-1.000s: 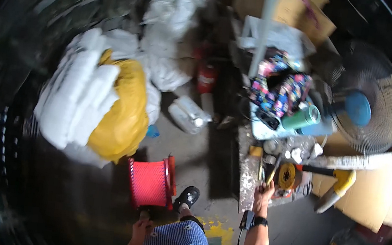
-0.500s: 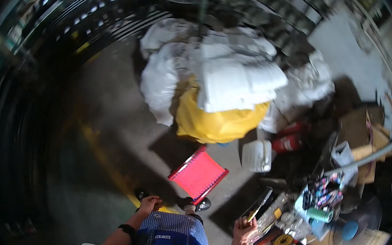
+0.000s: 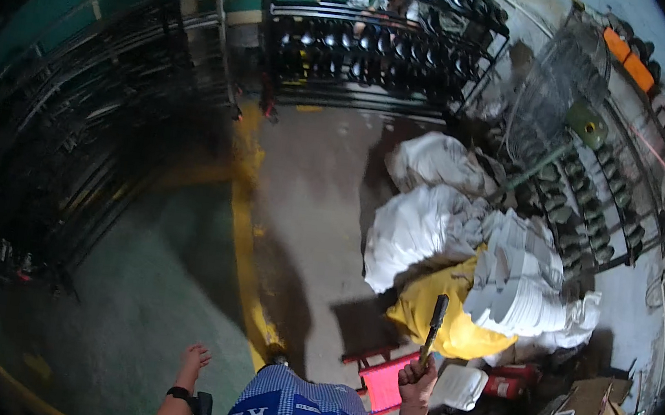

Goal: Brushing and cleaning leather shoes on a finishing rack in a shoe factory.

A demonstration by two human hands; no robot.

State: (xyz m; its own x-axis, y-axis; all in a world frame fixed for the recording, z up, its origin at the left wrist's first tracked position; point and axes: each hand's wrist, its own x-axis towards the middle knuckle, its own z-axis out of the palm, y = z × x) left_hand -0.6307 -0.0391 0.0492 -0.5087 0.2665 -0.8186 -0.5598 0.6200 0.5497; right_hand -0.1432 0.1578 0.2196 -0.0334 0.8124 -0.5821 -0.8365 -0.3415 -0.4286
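Observation:
In my right hand (image 3: pixel 418 381) is a slim hand tool (image 3: pixel 436 322) with a long dark head and a yellowish handle, its exact kind unclear. The hand is wrapped round the handle, and the head points up and away from me. Behind it, from this angle, lie a yellow sack (image 3: pixel 428 300) and a red-pink woven stool (image 3: pixel 383 381). My left hand (image 3: pixel 196 356) hangs to the left over the green floor, fingers apart and with nothing in it. A blue checked apron (image 3: pixel 301 409) covers my front.
White sacks (image 3: pixel 420 234) are piled ahead on the right, with a white jerrycan (image 3: pixel 461 386) and red cylinders (image 3: pixel 505 383) close by. Racks of dark shoes (image 3: pixel 367 43) stand across the back, and dark metal racks (image 3: pixel 86 138) at left. Cardboard (image 3: pixel 596 410) lies at lower right.
My view has swung to the left, so the sacks and stool now appear farther right. My right hand has raised the tool, and my left hand has moved out from the apron with its fingers apart.

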